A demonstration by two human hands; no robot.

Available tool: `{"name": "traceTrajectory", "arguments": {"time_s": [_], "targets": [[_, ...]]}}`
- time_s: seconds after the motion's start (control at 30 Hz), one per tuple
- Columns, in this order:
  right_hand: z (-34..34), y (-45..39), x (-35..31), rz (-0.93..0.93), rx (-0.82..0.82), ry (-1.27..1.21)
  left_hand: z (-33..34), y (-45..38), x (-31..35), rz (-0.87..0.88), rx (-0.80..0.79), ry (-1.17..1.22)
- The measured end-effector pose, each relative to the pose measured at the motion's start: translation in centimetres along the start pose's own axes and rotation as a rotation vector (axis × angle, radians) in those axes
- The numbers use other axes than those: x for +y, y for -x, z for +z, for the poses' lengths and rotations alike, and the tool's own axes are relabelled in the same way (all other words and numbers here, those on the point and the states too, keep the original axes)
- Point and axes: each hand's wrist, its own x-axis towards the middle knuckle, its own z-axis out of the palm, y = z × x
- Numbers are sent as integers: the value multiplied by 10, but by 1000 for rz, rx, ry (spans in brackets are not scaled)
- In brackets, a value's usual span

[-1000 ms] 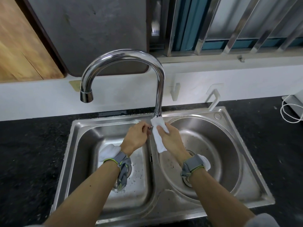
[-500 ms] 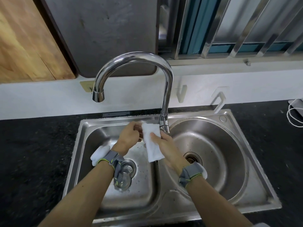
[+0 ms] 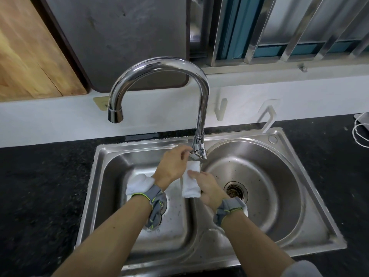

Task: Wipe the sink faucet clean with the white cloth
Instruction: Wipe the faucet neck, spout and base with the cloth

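A chrome gooseneck faucet [image 3: 201, 108] rises from the back rim of a double steel sink [image 3: 311, 198], its spout arching to the left. At its base my left hand [image 3: 171, 168] pinches the small faucet lever [image 3: 192, 154]. Just below the base my right hand [image 3: 208, 188] grips the folded white cloth [image 3: 190, 180], whose upper end lies right under the faucet body. Both wrists wear grey straps with white pads.
Black stone counter [image 3: 40, 186] surrounds the sink. Wooden and grey boards [image 3: 119, 37] lean on the wall behind. White hooks [image 3: 267, 114] stick to the backsplash. A white cord [image 3: 359, 132] lies at the right edge. Window bars stand at the upper right.
The cloth has slid down from the faucet base toward the divider between the basins, with my right hand. My left hand stays at the lever. The view has shifted.
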Motion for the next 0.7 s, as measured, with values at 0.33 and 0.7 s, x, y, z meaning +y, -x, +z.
{"name": "traceTrajectory", "arguments": {"time_s": [0.33,0.7], "targets": [[5,-18,-7,40,-15,-129,-2,-7,1,3,9,-73],[10,-17,-16,-7,-108,-243,-4,-8,4,6,46,-111]]}}
